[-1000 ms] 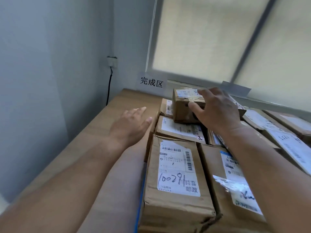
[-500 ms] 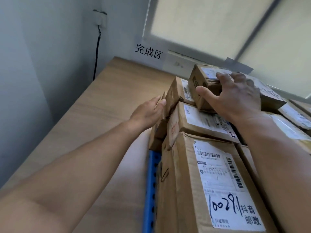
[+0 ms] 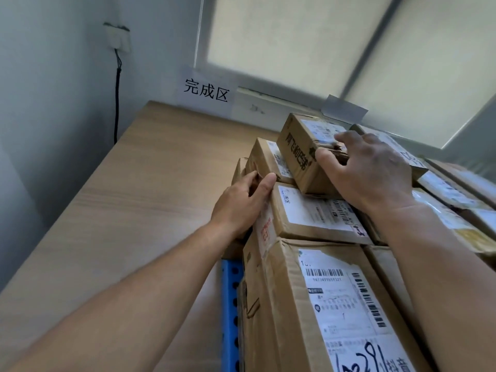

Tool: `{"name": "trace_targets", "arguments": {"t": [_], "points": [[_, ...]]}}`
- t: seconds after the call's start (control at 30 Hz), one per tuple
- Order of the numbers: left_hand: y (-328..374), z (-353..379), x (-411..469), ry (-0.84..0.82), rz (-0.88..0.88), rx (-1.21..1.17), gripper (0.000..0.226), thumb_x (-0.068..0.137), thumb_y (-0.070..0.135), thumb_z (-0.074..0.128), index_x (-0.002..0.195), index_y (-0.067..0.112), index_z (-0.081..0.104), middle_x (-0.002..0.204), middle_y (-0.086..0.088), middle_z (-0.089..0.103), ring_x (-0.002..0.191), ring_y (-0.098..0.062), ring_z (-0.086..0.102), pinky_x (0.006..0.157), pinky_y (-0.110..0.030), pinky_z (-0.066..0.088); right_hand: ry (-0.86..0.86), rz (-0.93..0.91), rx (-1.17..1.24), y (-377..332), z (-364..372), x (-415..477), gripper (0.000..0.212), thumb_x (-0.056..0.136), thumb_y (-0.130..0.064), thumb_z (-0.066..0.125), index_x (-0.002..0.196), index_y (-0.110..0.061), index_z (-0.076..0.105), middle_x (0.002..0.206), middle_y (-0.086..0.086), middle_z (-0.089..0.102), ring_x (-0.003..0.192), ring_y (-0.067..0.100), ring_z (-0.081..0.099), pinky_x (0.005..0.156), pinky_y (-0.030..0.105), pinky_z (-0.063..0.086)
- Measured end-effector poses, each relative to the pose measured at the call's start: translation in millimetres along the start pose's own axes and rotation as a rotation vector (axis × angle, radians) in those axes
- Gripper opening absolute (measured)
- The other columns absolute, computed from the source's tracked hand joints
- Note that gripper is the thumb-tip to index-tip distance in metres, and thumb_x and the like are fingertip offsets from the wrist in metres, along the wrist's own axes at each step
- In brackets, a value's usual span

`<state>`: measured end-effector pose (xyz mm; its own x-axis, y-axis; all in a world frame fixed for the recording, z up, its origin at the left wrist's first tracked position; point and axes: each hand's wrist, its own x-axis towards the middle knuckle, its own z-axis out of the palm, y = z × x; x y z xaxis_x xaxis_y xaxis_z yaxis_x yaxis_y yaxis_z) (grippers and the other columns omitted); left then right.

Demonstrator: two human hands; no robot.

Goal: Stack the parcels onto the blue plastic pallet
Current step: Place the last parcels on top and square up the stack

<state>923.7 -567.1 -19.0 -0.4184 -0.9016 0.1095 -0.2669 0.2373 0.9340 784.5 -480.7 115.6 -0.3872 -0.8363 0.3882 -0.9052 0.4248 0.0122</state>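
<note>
Small printed carton point(image 3: 298, 157) tops parcel stack on blue plastic pallet point(image 3: 229, 304), long axis running off toward window. Right hand point(image 3: 367, 170) grips its near end, thumb on side. Left hand point(image 3: 241, 202), nothing held, braces stack's left face just below.

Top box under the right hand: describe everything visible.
The top box is a small brown cardboard carton, black characters printed on its left side, white label on top. It rests on the flat labelled parcel below it. The right hand grips it: thumb on the near side, fingers over the top.
</note>
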Motion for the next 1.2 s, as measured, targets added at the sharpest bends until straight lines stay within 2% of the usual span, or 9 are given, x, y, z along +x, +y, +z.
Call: {"name": "trace_targets", "arguments": {"t": [0.17,0.3,0.4,0.53,0.77,0.9,1.0,1.1,1.2], "points": [[-9,-2,11,0.002,0.05,-0.027,0.092,0.071,0.09,0.016,0.133,0.031,0.05,0.13,0.004,0.058,0.123,-0.019,0.049,0.103,-0.047,0.04,-0.066,-0.003,-0.005,2,4,-6,0.08,0.076,-0.081,0.029,0.134,-0.028,0.045,0.133,0.014,0.048,0.126,0.034,0.042,0.104,0.046,0.033],[-21,-11,29,0.047,-0.018,-0.06,0.057,0.097,0.057,0.023,0.133,0.023,0.051,0.133,-0.001,0.055,0.125,-0.019,0.046,0.106,-0.039,0.035,-0.053,-0.002,0.023,6,12,-8,0.079,0.076,-0.078,0.034,0.138,-0.028,0.04,0.138,0.015,0.044,0.128,0.035,0.04,0.106,0.048,0.032],[-34,-9,35,-0.06,-0.146,-0.055,0.05,0.102,0.041,0.025,0.143,0.016,0.039,0.148,-0.004,0.04,0.137,-0.022,0.034,0.107,-0.031,0.027,-0.036,0.0,0.034,7,14,-10,0.076,0.08,-0.075,0.038,0.139,-0.027,0.04,0.139,0.016,0.044,0.129,0.036,0.039,0.105,0.049,0.032],[-49,3,32,-0.121,-0.228,-0.082,0.055,0.102,0.044,0.027,0.152,0.022,0.019,0.157,0.0,0.024,0.141,-0.023,0.027,0.107,-0.03,0.028,-0.016,-0.002,0.034,8,18,-10,0.078,0.081,-0.077,0.039,0.139,-0.025,0.04,0.137,0.018,0.045,0.127,0.038,0.04,0.104,0.05,0.032],[-58,10,27,-0.077,-0.193,-0.067,0.055,0.1,0.043,0.031,0.151,0.024,0.024,0.153,-0.001,0.033,0.137,-0.023,0.035,0.109,-0.034,0.031,0.025,0.004,0.059,10,20,-10,0.083,0.074,-0.078,0.033,0.137,-0.025,0.042,0.136,0.018,0.046,0.127,0.038,0.04,0.104,0.05,0.032],[-63,3,33,-0.085,-0.169,-0.085,0.054,0.099,0.05,0.03,0.144,0.021,0.037,0.14,-0.007,0.049,0.125,-0.025,0.047,0.104,-0.037,0.038,0.044,-0.009,0.053,12,20,-10,0.086,0.072,-0.081,0.03,0.136,-0.026,0.044,0.133,0.02,0.048,0.125,0.039,0.043,0.105,0.052,0.031],[-66,-5,50,-0.054,-0.161,-0.115,0.054,0.1,0.049,0.027,0.143,0.018,0.039,0.146,-0.006,0.043,0.134,-0.022,0.038,0.104,-0.03,0.029,0.079,-0.006,0.046,12,21,-11,0.088,0.07,-0.084,0.025,0.133,-0.026,0.047,0.131,0.022,0.05,0.124,0.04,0.043,0.108,0.054,0.026],[-64,-7,72,-0.073,-0.122,-0.147,0.057,0.101,0.048,0.025,0.15,0.018,0.027,0.156,0.0,0.026,0.144,-0.015,0.021,0.113,-0.027,0.016,0.09,0.008,0.05,14,22,-11,0.088,0.07,-0.085,0.026,0.133,-0.027,0.046,0.131,0.022,0.05,0.123,0.04,0.045,0.106,0.057,0.028],[-60,-1,90,-0.106,-0.118,-0.212,0.058,0.101,0.05,0.022,0.15,0.02,0.028,0.156,0.001,0.027,0.144,-0.015,0.021,0.117,-0.03,0.015,0.095,0.016,0.049,15,21,-10,0.086,0.07,-0.084,0.027,0.132,-0.027,0.047,0.13,0.02,0.05,0.122,0.039,0.046,0.104,0.057,0.029]]}}
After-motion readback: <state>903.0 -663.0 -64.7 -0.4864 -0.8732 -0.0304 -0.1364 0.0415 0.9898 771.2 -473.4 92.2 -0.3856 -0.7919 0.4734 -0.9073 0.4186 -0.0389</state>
